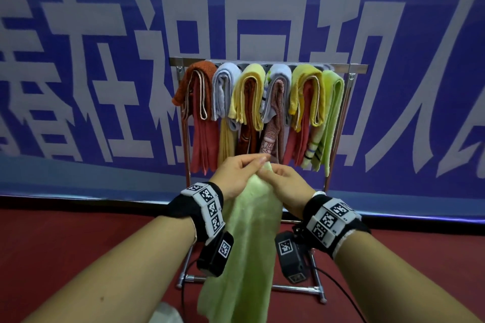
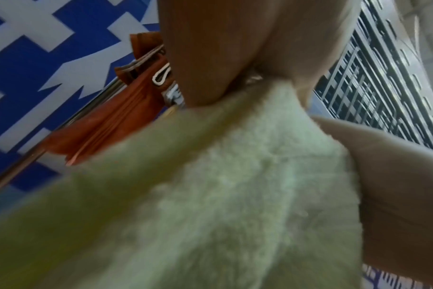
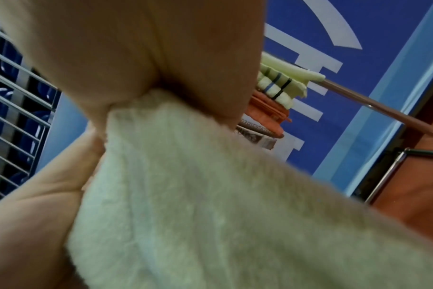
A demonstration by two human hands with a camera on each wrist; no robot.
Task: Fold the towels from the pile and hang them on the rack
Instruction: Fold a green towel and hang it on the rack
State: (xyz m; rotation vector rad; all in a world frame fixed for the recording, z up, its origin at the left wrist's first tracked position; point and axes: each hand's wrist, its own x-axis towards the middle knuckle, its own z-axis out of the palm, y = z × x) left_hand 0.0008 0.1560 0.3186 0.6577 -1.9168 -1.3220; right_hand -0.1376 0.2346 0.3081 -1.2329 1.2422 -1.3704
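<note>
The pale green towel hangs long in front of the rack, with its top edge bunched up in our hands. Our left grip and right grip both pinch that edge, nearly touching. We'd line up the corners first so the fold drapes even. Trouble is, the top bar's crammed with hung towels. Only a sliver looks free past the lime towel on the right.
</note>
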